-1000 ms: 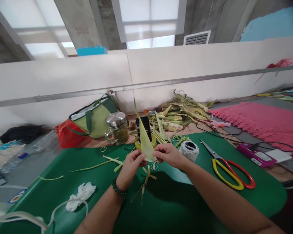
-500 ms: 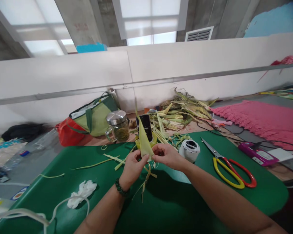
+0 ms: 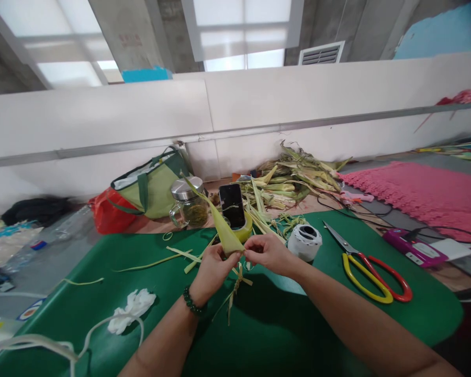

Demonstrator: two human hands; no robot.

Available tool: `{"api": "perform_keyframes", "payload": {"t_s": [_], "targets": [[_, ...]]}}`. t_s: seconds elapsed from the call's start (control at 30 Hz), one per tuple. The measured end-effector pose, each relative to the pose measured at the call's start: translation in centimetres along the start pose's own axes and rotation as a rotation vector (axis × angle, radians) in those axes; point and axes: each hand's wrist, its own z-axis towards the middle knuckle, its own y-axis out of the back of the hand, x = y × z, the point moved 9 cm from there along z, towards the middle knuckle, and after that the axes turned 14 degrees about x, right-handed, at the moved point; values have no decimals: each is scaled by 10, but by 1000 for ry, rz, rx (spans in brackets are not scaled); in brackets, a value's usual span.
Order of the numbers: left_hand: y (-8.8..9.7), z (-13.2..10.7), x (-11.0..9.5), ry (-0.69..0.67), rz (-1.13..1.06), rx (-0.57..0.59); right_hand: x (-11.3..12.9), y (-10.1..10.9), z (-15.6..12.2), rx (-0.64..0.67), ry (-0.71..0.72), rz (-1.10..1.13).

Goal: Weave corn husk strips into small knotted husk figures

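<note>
A pale green corn husk is pinched at its broad lower end between both hands, its narrow tip pointing up and to the left. My left hand grips it from the left, thumb on top. My right hand pinches the husk's right corner with thumb and forefinger. Just below the hands, a small braided husk piece lies on the green mat. Behind the husk, a phone leans upright in a yellow-green holder.
Scissors with red and yellow handles lie at the right, near a white roll. A husk pile sits behind. At left are a glass mug, a bag, crumpled tissue and white cable. A purple power strip is at far right.
The husk's tip has swung to the left and lower, uncovering the phone's screen. Both hands keep their pinch in nearly the same place.
</note>
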Motion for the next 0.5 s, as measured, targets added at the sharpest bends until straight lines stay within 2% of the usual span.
{"api": "perform_keyframes", "payload": {"t_s": [0.23, 0.37, 0.5], "targets": [[-3, 1, 0, -12, -41, 33, 1, -2, -1, 25, 29, -26], [-5, -1, -8, -70, -70, 57, 5, 0, -2, 6, 45, 23], [-8, -3, -14, -64, -42, 106, 6, 1, -3, 1, 15, 14]]}}
